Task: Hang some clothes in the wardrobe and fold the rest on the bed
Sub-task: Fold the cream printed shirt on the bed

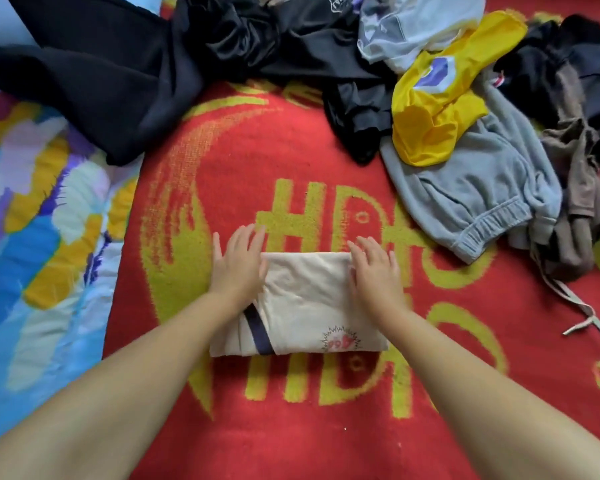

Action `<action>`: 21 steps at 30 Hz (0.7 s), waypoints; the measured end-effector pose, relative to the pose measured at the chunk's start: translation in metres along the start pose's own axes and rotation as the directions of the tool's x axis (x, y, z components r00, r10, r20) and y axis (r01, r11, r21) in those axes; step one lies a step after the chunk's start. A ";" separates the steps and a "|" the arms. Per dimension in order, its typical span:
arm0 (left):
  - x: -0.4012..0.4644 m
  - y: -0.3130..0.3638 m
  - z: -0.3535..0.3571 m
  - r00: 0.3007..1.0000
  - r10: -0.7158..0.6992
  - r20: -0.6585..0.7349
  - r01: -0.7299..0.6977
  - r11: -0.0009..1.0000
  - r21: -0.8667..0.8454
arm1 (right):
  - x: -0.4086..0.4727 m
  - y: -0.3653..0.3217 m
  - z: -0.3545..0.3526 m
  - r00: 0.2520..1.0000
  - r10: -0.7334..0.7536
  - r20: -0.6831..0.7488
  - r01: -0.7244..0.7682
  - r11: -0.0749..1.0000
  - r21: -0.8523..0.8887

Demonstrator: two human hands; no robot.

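Cream shirt (302, 303) folded square on red blanket (291, 427), centre bed. Left hand (238, 263) and right hand (374, 268) flat on side edges, fingers straight, gripping nothing, probably pressing fold neat. Unfolded pile (430, 98) waits beyond.

Bright, even, soft light fills the frame, with only faint shadows under the forearms. Colours are saturated and there is no glare. Wide-angle distortion bends and stretches the edges, and detail goes slightly soft and smeared toward the corners.
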State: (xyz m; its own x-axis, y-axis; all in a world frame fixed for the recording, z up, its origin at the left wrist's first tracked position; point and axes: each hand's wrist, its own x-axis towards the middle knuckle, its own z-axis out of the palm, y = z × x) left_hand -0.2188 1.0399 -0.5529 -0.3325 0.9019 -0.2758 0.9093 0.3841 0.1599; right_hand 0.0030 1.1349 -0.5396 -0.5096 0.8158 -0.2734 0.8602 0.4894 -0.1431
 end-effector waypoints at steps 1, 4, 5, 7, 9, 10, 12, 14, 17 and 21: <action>-0.017 0.009 0.010 0.996 0.063 -0.057 -0.063 0.998 0.010 | -0.016 -0.005 0.009 0.994 -0.101 -0.042 0.099 0.994 -0.036; -0.073 0.033 0.033 0.953 0.295 -0.071 -0.289 0.954 0.075 | -0.062 -0.018 0.029 0.926 -0.377 -0.003 0.375 0.921 -0.106; -0.089 0.034 0.039 0.947 0.321 -0.008 -0.319 0.943 0.096 | -0.073 -0.019 0.032 0.909 -0.408 0.079 0.416 0.900 -0.133; -0.108 0.028 0.045 0.954 0.281 0.104 -0.292 0.950 0.113 | -0.085 -0.016 0.033 0.880 -0.412 0.235 0.457 0.869 -0.188; -0.113 0.023 0.048 0.971 0.191 0.142 -0.209 0.970 0.128 | -0.084 -0.007 0.035 0.888 -0.373 0.269 0.438 0.865 -0.246; -0.110 0.023 0.049 0.979 0.154 0.135 -0.173 0.975 0.137 | -0.080 -0.006 0.033 0.905 -0.328 0.271 0.396 0.881 -0.259; -0.102 0.025 0.053 0.986 0.115 0.118 -0.131 0.982 0.139 | -0.071 -0.008 0.036 0.936 -0.251 0.247 0.313 0.914 -0.257; -0.094 0.024 0.061 0.988 0.108 0.107 -0.120 0.986 0.115 | -0.066 -0.008 0.052 0.946 -0.226 0.233 0.282 0.927 -0.245; -0.089 0.023 0.069 0.985 0.104 0.139 -0.115 0.991 0.070 | -0.062 -0.006 0.067 0.950 -0.176 0.259 0.228 0.956 -0.184; -0.085 0.019 0.056 0.958 0.117 0.260 -0.144 0.986 0.087 | -0.055 -0.010 0.044 0.922 -0.168 0.348 0.225 0.966 -0.130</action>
State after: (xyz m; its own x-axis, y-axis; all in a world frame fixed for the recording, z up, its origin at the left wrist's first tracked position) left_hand -0.1590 0.9596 -0.5799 -0.1474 0.8579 -0.4923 0.9659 0.2321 0.1152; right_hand 0.0236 1.0717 -0.5654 -0.6088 0.5626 -0.5593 0.7136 0.6963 -0.0763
